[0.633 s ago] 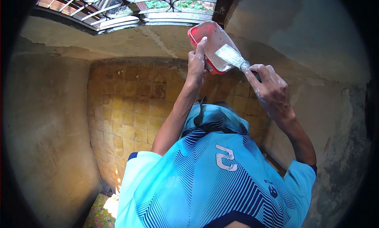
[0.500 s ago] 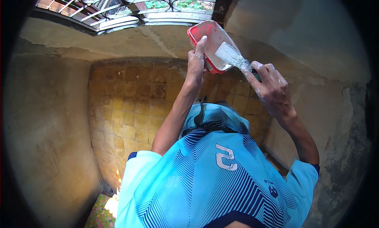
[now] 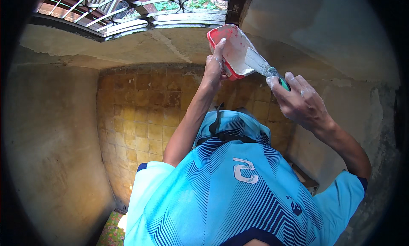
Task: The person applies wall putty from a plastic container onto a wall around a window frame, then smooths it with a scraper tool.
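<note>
My left hand (image 3: 214, 66) grips a red plastic tub (image 3: 232, 44) by its near left side, thumb over the rim and fingers beneath. White paste coats the tub's inside. In my right hand (image 3: 302, 97) is a putty knife (image 3: 257, 62) with a green handle, fingers wrapped round it. Its wide blade is smeared with white paste and lies over the tub's right edge; whether it touches the rim I cannot tell. Dried white specks dot the fingers of both hands.
Ahead on the left is a window with a curved metal grille (image 3: 140, 12). A patchy plastered wall (image 3: 324, 29) rises at the right, another wall (image 3: 55, 139) at the left. Yellow-brown tiles (image 3: 145, 114) cover the floor. A flowered cloth (image 3: 110, 230) lies at lower left.
My right hand has drawn the putty knife right and slightly down, its blade now at the tub's right edge. The right elbow has swung outward. My left hand and the tub have shifted slightly right.
</note>
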Available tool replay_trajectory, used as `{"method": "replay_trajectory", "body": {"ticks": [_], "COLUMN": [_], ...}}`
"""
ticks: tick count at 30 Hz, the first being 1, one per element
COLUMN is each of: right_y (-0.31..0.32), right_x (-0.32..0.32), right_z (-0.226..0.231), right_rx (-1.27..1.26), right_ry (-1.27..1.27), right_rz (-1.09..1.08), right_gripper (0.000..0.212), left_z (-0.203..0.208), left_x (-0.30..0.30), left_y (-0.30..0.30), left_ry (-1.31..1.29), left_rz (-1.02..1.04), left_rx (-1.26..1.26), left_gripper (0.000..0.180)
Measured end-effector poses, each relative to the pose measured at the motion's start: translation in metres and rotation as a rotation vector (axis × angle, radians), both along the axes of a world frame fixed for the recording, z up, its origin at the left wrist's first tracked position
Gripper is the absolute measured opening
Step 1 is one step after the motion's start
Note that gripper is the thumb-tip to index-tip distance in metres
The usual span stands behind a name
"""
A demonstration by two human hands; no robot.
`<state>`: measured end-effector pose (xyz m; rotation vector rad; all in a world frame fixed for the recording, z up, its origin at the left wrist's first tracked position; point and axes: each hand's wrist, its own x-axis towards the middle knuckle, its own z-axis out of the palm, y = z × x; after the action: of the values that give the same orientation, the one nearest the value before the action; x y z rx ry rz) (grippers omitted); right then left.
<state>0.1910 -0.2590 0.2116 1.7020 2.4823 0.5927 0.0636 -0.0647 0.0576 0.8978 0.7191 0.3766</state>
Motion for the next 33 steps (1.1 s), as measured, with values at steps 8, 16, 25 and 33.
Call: {"method": "replay_trajectory", "body": {"ticks": [8, 16, 25, 33], "right_y": [-0.014, -0.005, -0.02, -0.036], "right_x": [0.003, -0.024, -0.026, -0.025], "right_z": [0.015, -0.047, -0.044, -0.026], "right_rx": [0.045, 0.133, 0.053, 0.022], "right_ry": [0.297, 0.554, 0.478, 0.442], "right_rz": [-0.214, -0.344, -0.272, -0.272], "right_gripper": [0.037, 0.047, 0.036, 0.036], "left_z": [-0.006, 0.002, -0.024, -0.026], "left_x": [-0.004, 0.0, -0.005, -0.003], "left_y": [0.002, -0.001, 0.002, 0.002], "left_ry": [-0.042, -0.059, 0.036, 0.0], "left_rz": [0.183, 0.29, 0.122, 0.09], "left_rx": [-0.046, -0.015, -0.016, -0.003], "left_gripper": [0.074, 0.063, 0.073, 0.081]}}
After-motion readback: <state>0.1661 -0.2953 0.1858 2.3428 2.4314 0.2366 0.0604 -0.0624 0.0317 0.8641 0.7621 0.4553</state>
